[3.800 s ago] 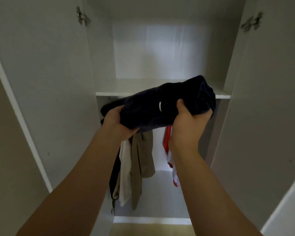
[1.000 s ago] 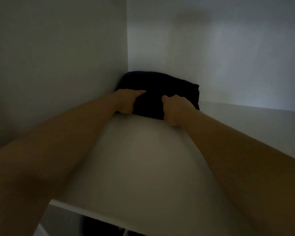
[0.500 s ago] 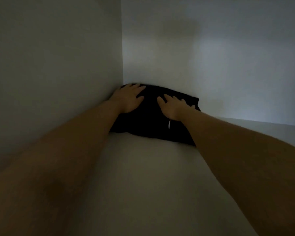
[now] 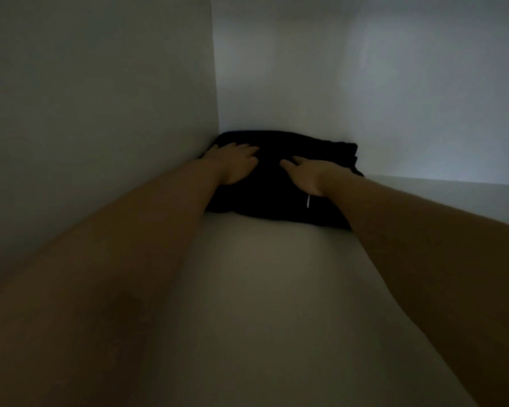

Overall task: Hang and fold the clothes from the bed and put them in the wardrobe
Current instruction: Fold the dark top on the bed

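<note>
A folded dark navy cloth garment (image 4: 279, 183) lies in the back left corner of the pale wardrobe shelf (image 4: 276, 289). The left hand (image 4: 232, 165) and right hand (image 4: 309, 176) rest flat on top, fingers extended, grasping nothing.

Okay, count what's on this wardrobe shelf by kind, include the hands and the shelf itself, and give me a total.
dark folded garment: 1, in the back left corner
hands: 2, left hand and right hand, both lying flat on the garment
shelf: 1
Total: 4
</note>
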Tool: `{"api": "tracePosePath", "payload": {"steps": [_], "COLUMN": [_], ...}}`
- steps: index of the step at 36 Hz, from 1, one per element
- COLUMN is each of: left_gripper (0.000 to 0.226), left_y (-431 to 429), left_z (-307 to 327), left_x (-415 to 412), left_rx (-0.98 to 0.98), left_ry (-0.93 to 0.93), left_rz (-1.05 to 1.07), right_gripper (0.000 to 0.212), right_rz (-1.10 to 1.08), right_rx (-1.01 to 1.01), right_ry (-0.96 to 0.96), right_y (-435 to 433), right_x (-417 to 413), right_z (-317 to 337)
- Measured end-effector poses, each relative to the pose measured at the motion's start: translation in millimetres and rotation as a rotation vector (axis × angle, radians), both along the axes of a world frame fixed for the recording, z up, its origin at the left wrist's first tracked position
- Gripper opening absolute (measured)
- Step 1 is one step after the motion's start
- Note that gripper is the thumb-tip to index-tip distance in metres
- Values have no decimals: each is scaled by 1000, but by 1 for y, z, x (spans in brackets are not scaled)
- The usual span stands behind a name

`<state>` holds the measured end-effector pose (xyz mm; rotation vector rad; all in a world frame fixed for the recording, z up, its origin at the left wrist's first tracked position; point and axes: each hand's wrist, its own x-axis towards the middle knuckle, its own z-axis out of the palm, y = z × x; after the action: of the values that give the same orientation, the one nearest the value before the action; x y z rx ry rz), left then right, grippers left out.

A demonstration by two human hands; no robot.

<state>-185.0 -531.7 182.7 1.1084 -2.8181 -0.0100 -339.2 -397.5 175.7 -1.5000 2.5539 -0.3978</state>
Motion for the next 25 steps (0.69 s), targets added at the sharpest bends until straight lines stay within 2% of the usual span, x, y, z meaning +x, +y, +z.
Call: {"api": "tracePosePath", "payload": {"steps": [4, 7, 9, 13, 15, 21, 25], "left_gripper": [57, 44, 46, 51, 52, 42, 44], "left_y": [20, 35, 50, 87, 106, 194, 266], "left_z": [23, 49, 63, 82, 85, 91, 93], "left_x": [-3, -15, -24, -41, -48, -66, -68], "left_rx": [0, 39, 14, -14, -34, -50, -105], "left_ry": [-89, 67, 186, 360, 336, 65, 61], "left_rz": [51, 75, 95, -64, -159, -350, -542], "right_gripper": [74, 69, 68, 62, 59, 55, 52], "right_rz": [-19, -20, -15, -22, -53, -163, -293], "right_rx": [-118, -247, -298, -357, -371, -360, -334], "right_ry": [28, -42, -48, 45, 87, 251, 322], "right_y": [21, 36, 50, 94, 124, 231, 314], "right_x": [7, 4, -1, -15, -18, -11, 9], "right_z": [12, 29, 41, 61, 66, 76, 80]}}
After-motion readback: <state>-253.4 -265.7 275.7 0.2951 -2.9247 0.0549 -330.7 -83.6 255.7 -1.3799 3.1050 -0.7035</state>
